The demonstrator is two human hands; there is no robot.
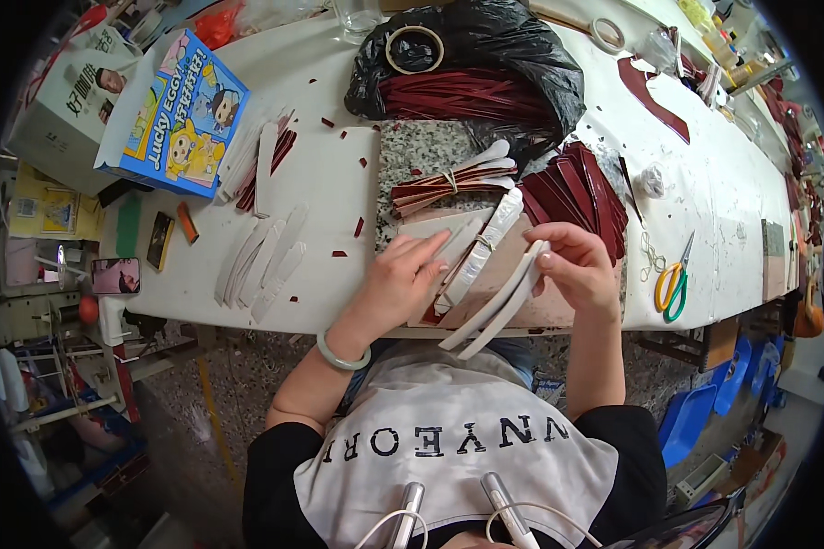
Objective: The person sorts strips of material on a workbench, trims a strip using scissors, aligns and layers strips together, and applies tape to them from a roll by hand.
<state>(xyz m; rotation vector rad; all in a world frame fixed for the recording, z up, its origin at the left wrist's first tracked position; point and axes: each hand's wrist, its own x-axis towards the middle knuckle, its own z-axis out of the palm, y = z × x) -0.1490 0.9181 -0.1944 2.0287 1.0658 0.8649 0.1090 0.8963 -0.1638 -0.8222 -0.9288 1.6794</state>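
My right hand (575, 265) pinches two long, curved white strips (499, 306) near their upper ends. The strips slant down toward the table's front edge. My left hand (403, 279) has its thumb and fingers closed around a pale white strip (460, 236). Between the hands lies a white-topped bundle (485, 245) bound with a band. Just beyond it, a second tied bundle (453, 180) of dark red and pale strips rests on a speckled stone slab (412, 142). Dark red strips (581, 192) fan out beside my right hand.
A black plastic bag (531, 46) full of dark red strips sits at the back, a tape roll (415, 48) on it. Scissors (673, 284) lie right. Loose white strips (261, 261), a blue box (188, 114) and a phone (116, 275) are left.
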